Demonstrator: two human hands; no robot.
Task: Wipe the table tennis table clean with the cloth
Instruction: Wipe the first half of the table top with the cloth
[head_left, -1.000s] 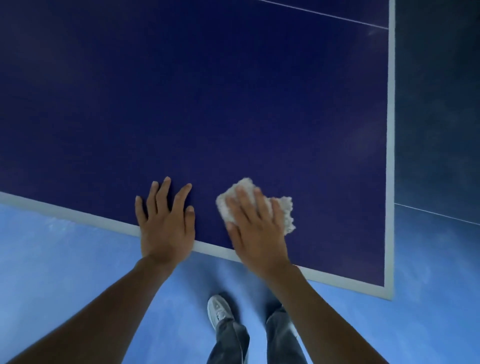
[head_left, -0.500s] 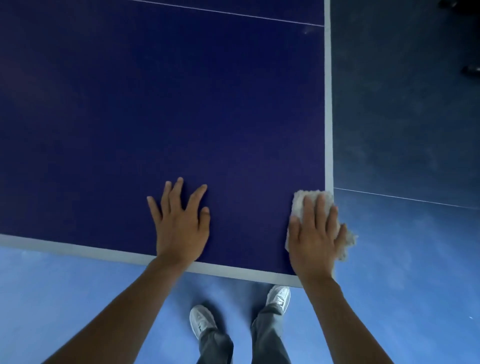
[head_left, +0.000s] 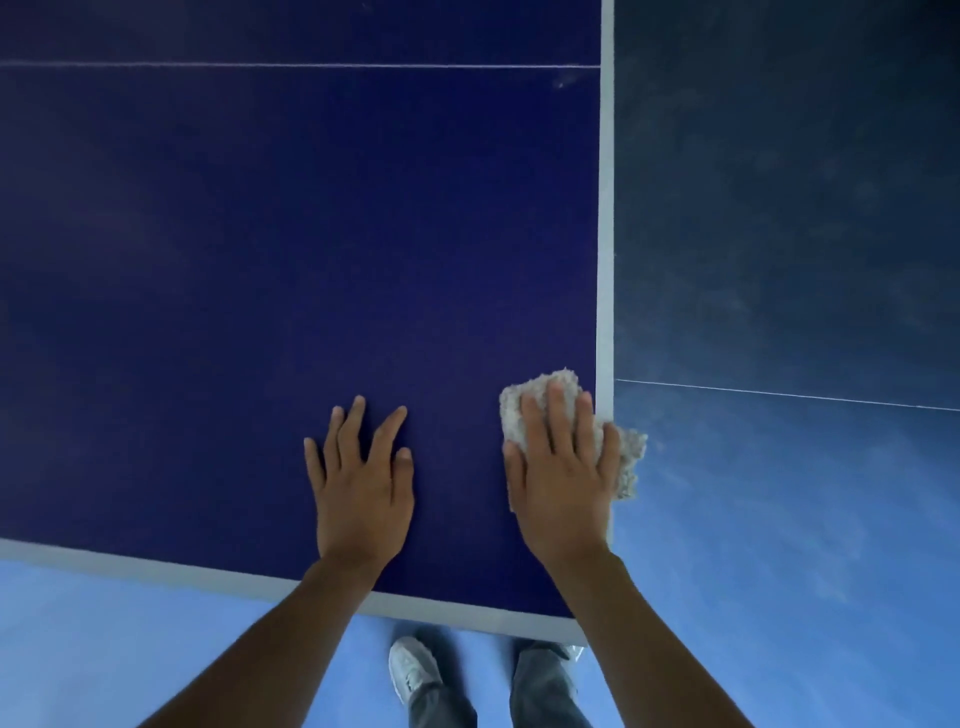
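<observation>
Head view, looking down on the near right corner of the counter (head_left: 260, 260), which has a dark blue top. I see both hands on it.

Left hand (head_left: 363, 483): released, palm down, fingers straight and spread. It rests flat on the bare top a little in from the near edge and holds nothing.

Right hand (head_left: 563, 478): also released, not clenched. Fingers are straight and close together, pressing flat on the cloth (head_left: 631, 457). I see no finger curled round it.

Cloth: pale, fluffy, bunched. It lies under the right palm at the right side of the counter, close to the near right corner. It covers part of the white side stripe (head_left: 605, 208). One tuft overhangs the edge beyond the little finger, and some shows ahead of the fingertips.

The hands are apart, with a strip of bare top between them.

Other marks: a white near stripe (head_left: 156, 569), and a thin line (head_left: 260, 65) across the far part of the top that meets the side stripe.

Below the near edge: blue floor (head_left: 779, 519), a pale shoe (head_left: 413, 670) and grey trouser legs (head_left: 540, 686), all between the forearms.
</observation>
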